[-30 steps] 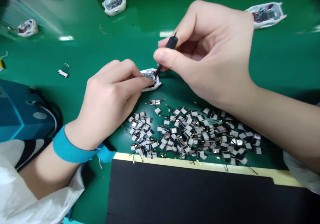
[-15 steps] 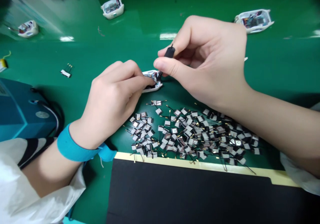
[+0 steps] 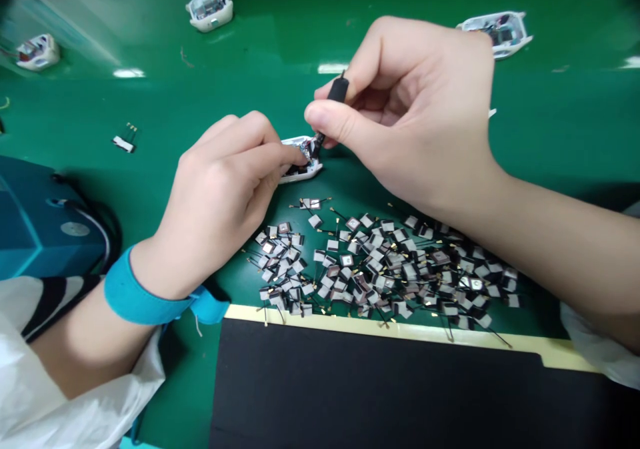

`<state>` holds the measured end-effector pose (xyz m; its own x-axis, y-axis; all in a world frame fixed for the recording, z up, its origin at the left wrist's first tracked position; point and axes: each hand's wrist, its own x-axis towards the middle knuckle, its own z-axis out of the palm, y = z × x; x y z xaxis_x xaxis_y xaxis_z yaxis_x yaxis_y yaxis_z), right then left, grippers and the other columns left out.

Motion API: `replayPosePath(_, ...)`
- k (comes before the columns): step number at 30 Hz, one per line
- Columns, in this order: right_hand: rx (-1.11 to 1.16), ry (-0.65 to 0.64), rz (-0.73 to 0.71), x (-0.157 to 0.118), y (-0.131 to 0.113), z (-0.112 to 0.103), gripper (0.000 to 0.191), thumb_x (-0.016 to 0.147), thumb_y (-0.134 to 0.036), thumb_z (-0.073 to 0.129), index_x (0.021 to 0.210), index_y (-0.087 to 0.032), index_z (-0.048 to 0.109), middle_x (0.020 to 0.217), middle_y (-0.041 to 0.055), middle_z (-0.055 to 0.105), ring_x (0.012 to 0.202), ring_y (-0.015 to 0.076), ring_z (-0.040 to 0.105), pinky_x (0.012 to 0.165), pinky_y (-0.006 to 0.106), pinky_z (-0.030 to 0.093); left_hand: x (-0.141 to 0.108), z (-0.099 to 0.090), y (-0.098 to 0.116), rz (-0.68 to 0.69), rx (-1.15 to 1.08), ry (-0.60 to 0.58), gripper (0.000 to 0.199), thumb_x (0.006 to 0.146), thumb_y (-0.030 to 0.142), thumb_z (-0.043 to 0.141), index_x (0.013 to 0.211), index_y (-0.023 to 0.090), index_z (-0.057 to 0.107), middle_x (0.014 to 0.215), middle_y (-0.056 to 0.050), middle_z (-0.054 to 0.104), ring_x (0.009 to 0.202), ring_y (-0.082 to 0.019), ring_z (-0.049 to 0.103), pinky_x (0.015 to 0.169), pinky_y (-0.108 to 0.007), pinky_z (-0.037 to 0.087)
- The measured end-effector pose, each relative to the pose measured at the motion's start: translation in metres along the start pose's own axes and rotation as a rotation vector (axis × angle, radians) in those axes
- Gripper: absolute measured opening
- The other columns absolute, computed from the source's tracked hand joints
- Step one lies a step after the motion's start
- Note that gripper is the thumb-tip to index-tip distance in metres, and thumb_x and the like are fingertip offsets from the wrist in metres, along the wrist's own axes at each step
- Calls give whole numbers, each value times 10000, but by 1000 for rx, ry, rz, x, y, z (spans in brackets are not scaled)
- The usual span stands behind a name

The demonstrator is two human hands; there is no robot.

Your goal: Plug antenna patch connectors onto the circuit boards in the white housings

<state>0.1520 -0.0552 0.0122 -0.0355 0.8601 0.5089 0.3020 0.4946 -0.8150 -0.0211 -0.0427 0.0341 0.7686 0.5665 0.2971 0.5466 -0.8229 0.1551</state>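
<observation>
A small white housing (image 3: 303, 176) with a circuit board and wires inside lies on the green mat. My left hand (image 3: 220, 175) grips it from the left, the index fingertip pressed down on the parts inside. The thumb's hold on the near side is mostly hidden. My right hand (image 3: 415, 102) pinches a slim black hand tool (image 3: 339, 90) between thumb and fingers. Its lower end reaches into the right end of the housing; I cannot make out the tip or the tool's exact kind. A blue wrist strap (image 3: 145, 295) is around my left wrist.
Many small square antenna-like modules (image 3: 375, 262) with short black leads are heaped in front of my hands. Beyond stand other open white housings (image 3: 210, 10). A small white part with leads (image 3: 123, 143) and a blue box (image 3: 45, 222) are at left; a black pad (image 3: 375, 389) lies nearest.
The view has shifted slightly, so most things sit a little further left and up. Both hands keep their holds, and the black tool stands a bit more upright at the housing.
</observation>
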Motion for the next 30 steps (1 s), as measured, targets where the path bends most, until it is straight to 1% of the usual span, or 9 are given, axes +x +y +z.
replayPosePath(3, -2, 13, 12, 0, -1, 0, 294, 739, -172, 600, 570, -175, 360, 656, 7, 490, 667, 123, 567, 553, 205, 503, 0, 0, 0, 9, 1, -6, 213, 872, 165, 417, 921, 153, 625, 757, -26, 505, 702, -133, 449, 612, -263, 353)
replayPosePath(6, 16, 17, 28, 0, -1, 1, 300, 707, -161, 638, 569, -171, 372, 662, 9, 506, 649, 124, 565, 545, 209, 500, 0, 0, 0, 21, 6, -1, 229, 880, 165, 398, 923, 153, 622, 749, -22, 497, 685, -126, 433, 601, -258, 342)
replayPosePath(9, 46, 13, 7, 0, 1, 1, 281, 695, -183, 658, 591, -155, 398, 678, 22, 523, 628, 122, 561, 531, 218, 496, 0, 0, 0, 36, -1, 7, 228, 879, 153, 400, 920, 145, 624, 741, -25, 497, 671, -122, 422, 592, -256, 336)
replayPosePath(12, 79, 19, -14, 0, 4, 1, 276, 698, -218, 662, 609, -144, 412, 678, 32, 532, 588, 107, 547, 510, 216, 489, 0, 1, 0, 17, -31, 7, 219, 872, 145, 413, 915, 143, 628, 746, -29, 507, 673, -126, 435, 591, -260, 344)
replayPosePath(14, 85, 22, -14, 1, 4, 1, 276, 686, -206, 672, 612, -141, 414, 675, 33, 534, 575, 105, 546, 496, 212, 484, 0, 1, 0, -2, -50, 7, 207, 866, 144, 426, 918, 146, 627, 753, -28, 512, 675, -126, 443, 593, -261, 352)
replayPosePath(18, 71, 23, -9, 1, 4, 1, 278, 668, -156, 680, 605, -143, 409, 666, 33, 538, 575, 109, 550, 499, 212, 483, 0, 1, 0, -2, -52, 18, 193, 860, 151, 443, 914, 144, 628, 757, -34, 523, 682, -134, 456, 597, -269, 363)
replayPosePath(24, 44, 17, -5, 0, 3, 1, 269, 701, -170, 651, 601, -146, 402, 670, 13, 530, 589, 92, 547, 507, 194, 488, -1, 0, 2, -6, -1, 12, 216, 871, 156, 415, 909, 155, 628, 777, -26, 539, 713, -136, 491, 601, -254, 378)
replayPosePath(30, 62, 32, -25, 1, 3, 1, 268, 690, -162, 664, 597, -144, 413, 664, 23, 524, 610, 111, 557, 505, 198, 480, -1, 0, 2, 45, 26, 39, 227, 871, 149, 413, 910, 142, 637, 749, -32, 529, 655, -120, 458, 570, -247, 351)
